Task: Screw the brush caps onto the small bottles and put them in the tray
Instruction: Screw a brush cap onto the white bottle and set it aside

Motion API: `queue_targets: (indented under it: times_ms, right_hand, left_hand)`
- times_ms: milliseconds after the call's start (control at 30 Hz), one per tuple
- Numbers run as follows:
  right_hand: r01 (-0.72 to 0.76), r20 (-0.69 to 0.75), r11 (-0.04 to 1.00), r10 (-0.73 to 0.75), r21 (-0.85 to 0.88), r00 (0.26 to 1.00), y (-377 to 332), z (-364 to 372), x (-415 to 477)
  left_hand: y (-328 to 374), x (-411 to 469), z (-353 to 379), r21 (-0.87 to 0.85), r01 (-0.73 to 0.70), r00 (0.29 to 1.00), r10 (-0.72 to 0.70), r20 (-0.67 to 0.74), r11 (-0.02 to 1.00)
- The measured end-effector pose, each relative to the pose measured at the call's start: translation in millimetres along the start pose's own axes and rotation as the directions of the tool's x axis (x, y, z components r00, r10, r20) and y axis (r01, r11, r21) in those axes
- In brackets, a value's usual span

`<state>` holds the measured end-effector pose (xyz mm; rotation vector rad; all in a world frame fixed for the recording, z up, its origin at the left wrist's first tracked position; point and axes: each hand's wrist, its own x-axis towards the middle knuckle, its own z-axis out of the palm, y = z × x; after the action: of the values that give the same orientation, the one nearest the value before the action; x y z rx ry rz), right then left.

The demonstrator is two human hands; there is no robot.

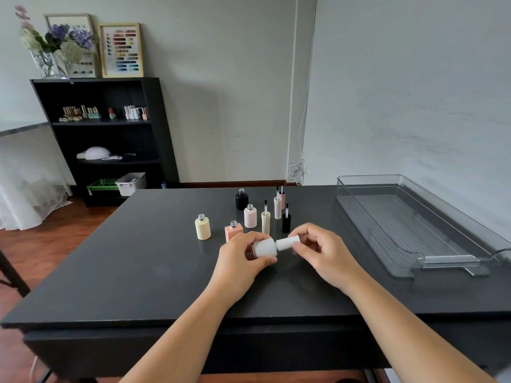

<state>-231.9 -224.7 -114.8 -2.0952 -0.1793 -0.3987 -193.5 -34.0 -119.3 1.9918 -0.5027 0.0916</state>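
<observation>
Over table (138, 258): white bottle (265, 247) sideways, white brush cap (287, 242) on neck
Left hand (237, 261): grips bottle
Right hand (323, 252): pinches cap

The light is soft, even and fairly bright, without hard shadows; only weak ones lie on the desk (143, 261). The clear tray (448, 262) carries small glints. Wide-angle distortion tilts the bookshelf (154, 134) and stretches the picture's borders.

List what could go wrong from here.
The white cap meets the white bottle held sideways; it may cross-thread or stay loose.
The black cap stands brush-up just behind the right hand; a knuckle could topple it.
The open pink bottle right behind the left hand could be knocked over.
</observation>
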Motion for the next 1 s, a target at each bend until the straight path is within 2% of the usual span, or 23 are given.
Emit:
queue_targets:
  times_ms: [100,200,267,367,567,633,700,900,1000]
  right_hand:
    - [-0.064,-0.049,0.997,0.061,-0.047,0.997,0.1,3.1,0.2]
    - [-0.113,-0.082,0.994,0.112,0.001,0.99,0.2,2.5,1.5]
    - [-0.079,-0.027,0.994,0.081,0.075,0.996,1.2,1.0,1.5]
    - [-0.015,0.012,0.998,0.014,0.069,1.0,4.2,-0.8,2.1]
    - [-0.095,-0.082,0.995,0.097,0.025,0.992,1.6,1.6,2.4]
    - [-0.073,-0.032,0.993,0.076,0.096,0.997,1.7,1.6,2.0]
    - [-0.024,0.019,0.997,0.022,0.079,1.0,3.4,1.1,2.9]
    - [-0.079,-0.044,0.994,0.076,-0.073,0.996,1.2,4.2,2.0]
    - [-0.081,-0.026,0.997,0.081,-0.01,0.996,-0.2,3.1,0.8]
  left_hand:
    - [-0.6,-1.7,1.1,-0.018,0.0,1.0,0.0,0.008,1.0]
    - [-0.6,-1.1,0.3,-0.007,0.001,1.0,-0.001,0.01,1.0]
    - [-0.3,-1.0,-0.1,-0.001,0.0,1.0,0.0,0.008,1.0]
    - [-0.3,-1.1,-0.4,0.005,0.003,1.0,-0.003,0.008,1.0]
    - [1.5,-1.4,-0.2,0.014,-0.011,1.0,0.01,0.017,1.0]
    - [0.5,-2.1,-0.4,0.01,-0.006,1.0,0.006,0.008,1.0]
    - [0.2,-1.9,-0.5,0.019,-0.001,1.0,0.001,0.011,1.0]
    - [1.9,-0.8,-0.4,0.049,-0.015,0.999,0.013,0.037,0.999]
    - [1.4,-1.5,-0.3,0.035,-0.014,1.0,0.013,0.022,0.999]
